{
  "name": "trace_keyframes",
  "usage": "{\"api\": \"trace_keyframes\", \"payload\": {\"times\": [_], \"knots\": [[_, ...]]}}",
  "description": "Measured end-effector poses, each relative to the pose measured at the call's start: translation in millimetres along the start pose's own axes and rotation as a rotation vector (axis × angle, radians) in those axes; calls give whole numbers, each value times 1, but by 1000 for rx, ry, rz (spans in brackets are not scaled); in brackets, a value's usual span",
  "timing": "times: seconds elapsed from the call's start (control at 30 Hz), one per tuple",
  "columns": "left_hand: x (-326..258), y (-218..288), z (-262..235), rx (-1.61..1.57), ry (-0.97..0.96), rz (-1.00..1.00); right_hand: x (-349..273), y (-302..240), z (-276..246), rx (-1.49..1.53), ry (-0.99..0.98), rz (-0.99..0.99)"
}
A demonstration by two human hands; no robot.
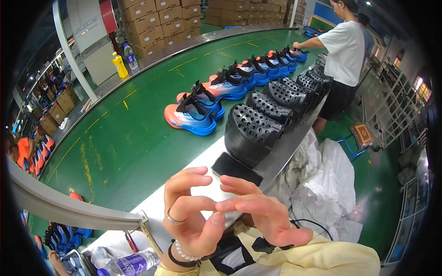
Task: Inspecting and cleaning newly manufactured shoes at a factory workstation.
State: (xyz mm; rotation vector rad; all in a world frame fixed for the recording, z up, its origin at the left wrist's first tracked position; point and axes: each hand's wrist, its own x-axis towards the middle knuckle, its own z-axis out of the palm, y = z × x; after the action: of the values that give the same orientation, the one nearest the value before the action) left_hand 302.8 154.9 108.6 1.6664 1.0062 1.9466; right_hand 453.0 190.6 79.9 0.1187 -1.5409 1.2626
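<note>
Both my hands are raised close together, low in the picture, above the metal edge of the work line. My left hand [191, 211], wearing a ring and a beaded bracelet, has its fingers bent but apart and holds nothing. The fingers of my right hand [264, 209] are loosely stretched toward it, also with nothing in them; the fingertips of the two hands meet or overlap. Just beyond lies a black phone [235, 169] beside a black perforated clog [251, 133], first in a row of such clogs. Left of them, blue and orange running shoes [191, 115] form another row.
The green belt [124, 142] carries the running shoes. A curved grey bar [83, 204] crosses at left. Bottles [129, 264] stand or lie at lower left. White plastic sheeting [322, 179] hangs at right. A co-worker [345, 50] reaches to the far shoes; cartons [159, 23] are stacked behind.
</note>
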Motion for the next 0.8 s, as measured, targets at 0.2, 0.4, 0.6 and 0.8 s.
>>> {"api": "trace_keyframes", "payload": {"times": [0.2,0.4,0.6,0.8], "knots": [[10,5,18,-250,185,-244,9,-9,7,928,125,251],[15,5,22,-285,139,-466,14,-14,3,1098,140,274],[20,11,25,-354,72,-541,15,-17,-5,1120,103,243],[19,8,29,-402,69,-517,14,-13,-9,1009,26,183]]}}
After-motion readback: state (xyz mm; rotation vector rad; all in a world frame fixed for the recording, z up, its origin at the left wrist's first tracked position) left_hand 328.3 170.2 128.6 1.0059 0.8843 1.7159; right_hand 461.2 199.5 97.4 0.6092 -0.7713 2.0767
